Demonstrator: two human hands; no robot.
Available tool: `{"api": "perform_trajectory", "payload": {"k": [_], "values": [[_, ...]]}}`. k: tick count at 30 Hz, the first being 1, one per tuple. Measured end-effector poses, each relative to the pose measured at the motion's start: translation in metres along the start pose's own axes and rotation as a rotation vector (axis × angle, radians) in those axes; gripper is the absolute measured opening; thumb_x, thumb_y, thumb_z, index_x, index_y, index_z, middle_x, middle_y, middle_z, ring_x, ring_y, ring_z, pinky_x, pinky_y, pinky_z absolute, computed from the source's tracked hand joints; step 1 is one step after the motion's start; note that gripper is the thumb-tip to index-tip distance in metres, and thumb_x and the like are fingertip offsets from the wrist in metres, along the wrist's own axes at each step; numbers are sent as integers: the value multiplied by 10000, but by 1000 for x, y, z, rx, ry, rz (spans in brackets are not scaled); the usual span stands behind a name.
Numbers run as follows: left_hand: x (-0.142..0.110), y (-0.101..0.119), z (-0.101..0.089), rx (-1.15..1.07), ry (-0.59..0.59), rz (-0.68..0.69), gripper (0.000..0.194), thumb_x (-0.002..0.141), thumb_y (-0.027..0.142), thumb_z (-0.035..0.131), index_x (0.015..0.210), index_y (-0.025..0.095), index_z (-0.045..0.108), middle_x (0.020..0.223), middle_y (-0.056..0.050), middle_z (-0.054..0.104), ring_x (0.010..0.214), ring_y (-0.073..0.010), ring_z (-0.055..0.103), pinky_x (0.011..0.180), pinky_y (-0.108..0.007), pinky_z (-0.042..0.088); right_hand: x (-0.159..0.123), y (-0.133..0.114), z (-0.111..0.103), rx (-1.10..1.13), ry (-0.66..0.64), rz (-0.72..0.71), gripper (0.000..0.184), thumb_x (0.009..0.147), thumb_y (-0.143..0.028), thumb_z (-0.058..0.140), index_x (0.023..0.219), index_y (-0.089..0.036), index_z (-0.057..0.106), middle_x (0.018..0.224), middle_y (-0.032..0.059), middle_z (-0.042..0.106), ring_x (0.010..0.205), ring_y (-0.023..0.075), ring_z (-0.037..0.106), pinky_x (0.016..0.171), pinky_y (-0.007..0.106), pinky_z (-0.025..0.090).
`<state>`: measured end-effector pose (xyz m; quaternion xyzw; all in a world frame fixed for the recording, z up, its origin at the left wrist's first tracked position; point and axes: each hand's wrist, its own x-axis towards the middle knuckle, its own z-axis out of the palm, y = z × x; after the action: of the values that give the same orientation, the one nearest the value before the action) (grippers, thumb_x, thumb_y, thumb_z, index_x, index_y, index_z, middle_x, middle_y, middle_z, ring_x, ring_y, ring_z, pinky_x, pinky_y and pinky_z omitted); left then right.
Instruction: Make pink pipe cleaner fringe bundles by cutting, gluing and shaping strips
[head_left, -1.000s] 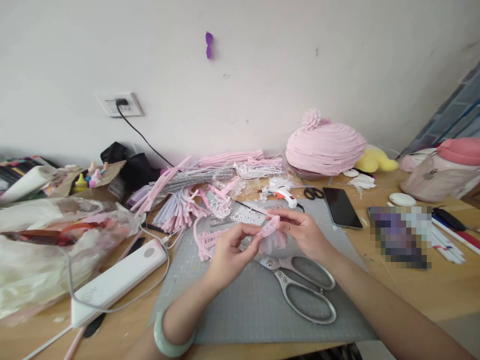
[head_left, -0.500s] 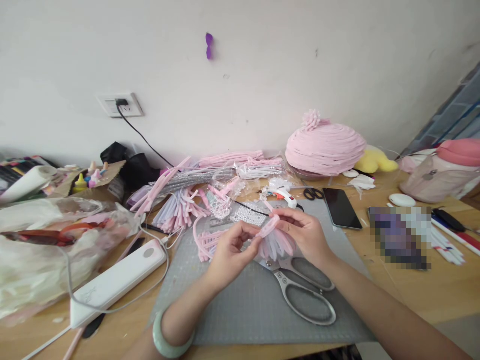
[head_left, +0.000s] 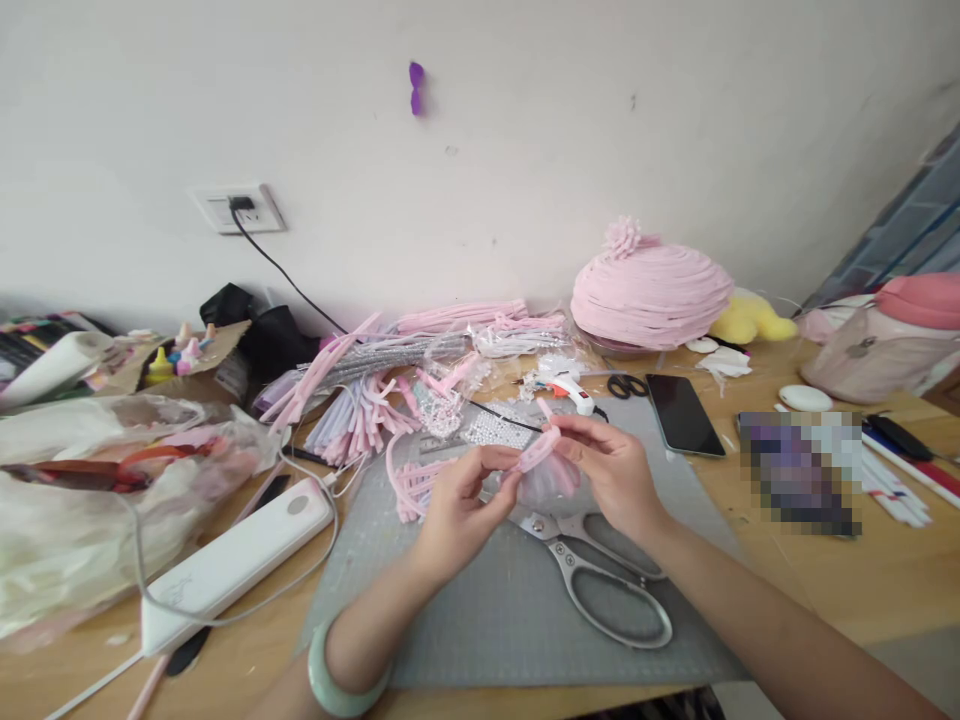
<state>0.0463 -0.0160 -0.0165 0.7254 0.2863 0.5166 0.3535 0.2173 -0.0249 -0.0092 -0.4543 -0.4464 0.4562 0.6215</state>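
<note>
Between my hands is a bundle of looped pink and lilac pipe cleaners point(head_left: 541, 470), its lower loops smeared by motion. My left hand point(head_left: 472, 500) pinches its left end with thumb and forefinger. At the right end, my right hand point(head_left: 604, 465) grips it, and a pink tip sticks up above the fingers. Below the bundle, large silver scissors point(head_left: 585, 560) lie on the grey cutting mat point(head_left: 480, 620), their blades partly hidden. Pearl beads point(head_left: 501, 430) and a cluster of pink and lilac pipe cleaner pieces point(head_left: 360, 415) lie behind my left hand.
A white power strip point(head_left: 240, 560) with cables and a plastic bag point(head_left: 75, 540) occupy the left. Behind the mat are a white glue gun point(head_left: 574, 393) and small black scissors point(head_left: 626, 386). A phone point(head_left: 684, 415) and a pink wound dome point(head_left: 651, 298) stand to the right.
The bundle's loops have swung and blurred, with the band along its top tilted a little more into view. Both hands keep their grip and have hardly moved.
</note>
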Motion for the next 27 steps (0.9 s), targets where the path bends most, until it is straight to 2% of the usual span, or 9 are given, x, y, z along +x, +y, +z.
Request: {"api": "perform_trajectory", "payload": {"k": [3, 6, 12, 18, 22, 27], "values": [[-1, -1, 1, 17, 9, 23, 60, 801, 160, 542, 848, 179, 574, 873, -70, 672, 818, -160, 627, 707, -269, 496, -4, 1, 3, 52, 29, -59, 234, 605, -301, 747, 829, -246, 708, 801, 16, 699, 735, 159, 630, 634, 267, 511], [-1, 0, 0, 37, 9, 43, 62, 802, 149, 540, 846, 181, 570, 883, -74, 674, 823, -160, 629, 708, -269, 497, -5, 2, 3, 64, 17, -44, 242, 613, -306, 742, 844, -239, 707, 800, 21, 695, 734, 161, 628, 632, 270, 515], [0, 2, -2, 32, -18, 59, 50, 792, 159, 547, 830, 174, 576, 859, -81, 685, 837, -179, 637, 721, -285, 504, -3, 3, 0, 65, -85, 40, 237, 620, -365, 733, 816, -234, 717, 804, 27, 698, 710, 151, 620, 609, 255, 501], [0, 7, -3, 9, -64, 10, 58, 803, 176, 533, 836, 181, 580, 870, -87, 685, 856, -184, 631, 741, -296, 500, -5, 1, -1, 20, -192, 83, 274, 652, -430, 697, 848, -239, 718, 671, 25, 669, 633, 153, 598, 524, 254, 474], [0, 6, -3, 31, -64, 5, 49, 800, 177, 531, 831, 181, 569, 863, -87, 678, 845, -183, 626, 729, -297, 496, -2, -2, -1, 48, -139, 53, 252, 607, -375, 744, 821, -247, 712, 727, 16, 675, 652, 141, 594, 545, 239, 480], [1, 3, -4, 131, 64, 14, 72, 796, 147, 534, 851, 189, 551, 870, -57, 664, 809, -152, 613, 721, -268, 475, 3, -3, -3, 125, -36, -61, 174, 618, -292, 747, 777, -250, 691, 738, -16, 651, 694, 108, 585, 649, 215, 483]]}}
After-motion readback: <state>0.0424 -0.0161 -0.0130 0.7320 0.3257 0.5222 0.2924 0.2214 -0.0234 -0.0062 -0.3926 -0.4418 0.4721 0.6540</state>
